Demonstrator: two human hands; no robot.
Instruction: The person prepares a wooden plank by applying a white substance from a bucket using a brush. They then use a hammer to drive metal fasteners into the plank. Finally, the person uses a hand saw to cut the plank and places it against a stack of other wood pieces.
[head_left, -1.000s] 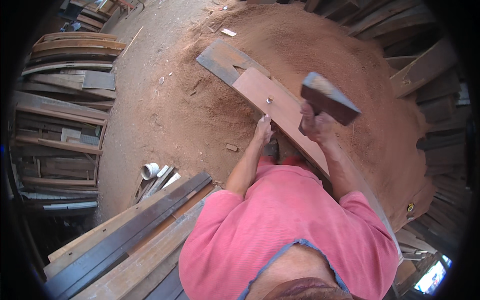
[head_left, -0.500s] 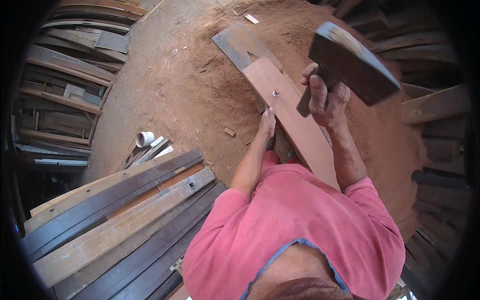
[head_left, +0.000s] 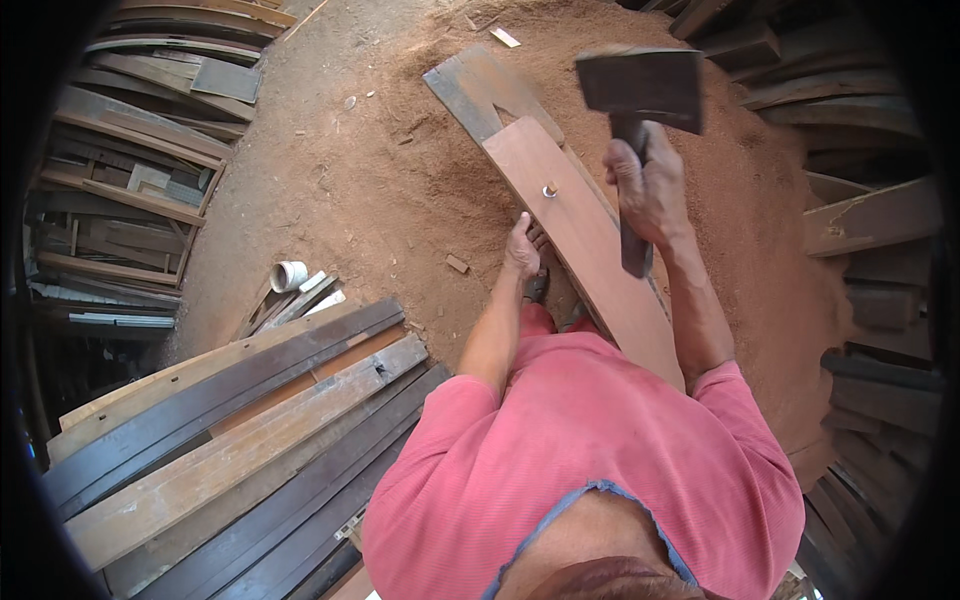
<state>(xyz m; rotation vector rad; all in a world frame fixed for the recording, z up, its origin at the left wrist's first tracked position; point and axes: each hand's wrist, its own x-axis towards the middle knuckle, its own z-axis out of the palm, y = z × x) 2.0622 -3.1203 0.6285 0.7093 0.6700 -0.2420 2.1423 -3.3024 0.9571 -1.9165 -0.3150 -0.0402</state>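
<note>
My right hand (head_left: 650,190) is closed round the handle of a wooden mallet (head_left: 640,88). The mallet's dark, blocky head is raised above the far right side of a reddish plank (head_left: 590,250), slightly blurred. A short wooden peg (head_left: 550,188) ringed in white sticks up from the plank's face. Under the plank lies a weathered board (head_left: 470,95) with a V-shaped notch at its far end. Beside the plank's left edge is my left hand (head_left: 525,248), its thumb and fingers apart and nothing visible in it; whether it touches the edge is hard to tell.
Sawdust (head_left: 400,190) covers the ground around the plank. Long stacked boards (head_left: 240,430) lie at the near left, with a white cup-like container (head_left: 289,275) beyond them. Timber piles (head_left: 140,150) line the far left, and more timber (head_left: 870,215) fills the right side.
The mallet has swung left and its head now sits more level. My left hand has loosened from the plank's edge and shifted slightly left.
</note>
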